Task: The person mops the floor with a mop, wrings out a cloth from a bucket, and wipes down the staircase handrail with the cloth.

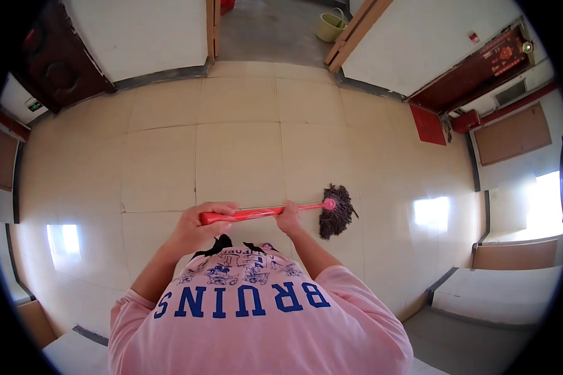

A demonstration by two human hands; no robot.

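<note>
A mop with a red handle [250, 214] lies across in front of my body, pointing to the right. Its dark grey-brown string head [336, 219] rests on the tiled floor, joined to the handle by a pink connector [329, 204]. Near the thick end of the handle, my left hand [197, 226] is closed on it, with the fingers over the top and the thumb below. My right hand [288, 219] grips the handle farther along, closer to the mop head.
Beige floor tiles [238, 153] spread around me. Ahead, a doorway with a wooden frame [356, 37] leads to a grey floor with a light green bucket [330, 28]. A red mat [427, 125] lies by a dark red door [472, 75] at right. Another dark door [59, 65] stands at left.
</note>
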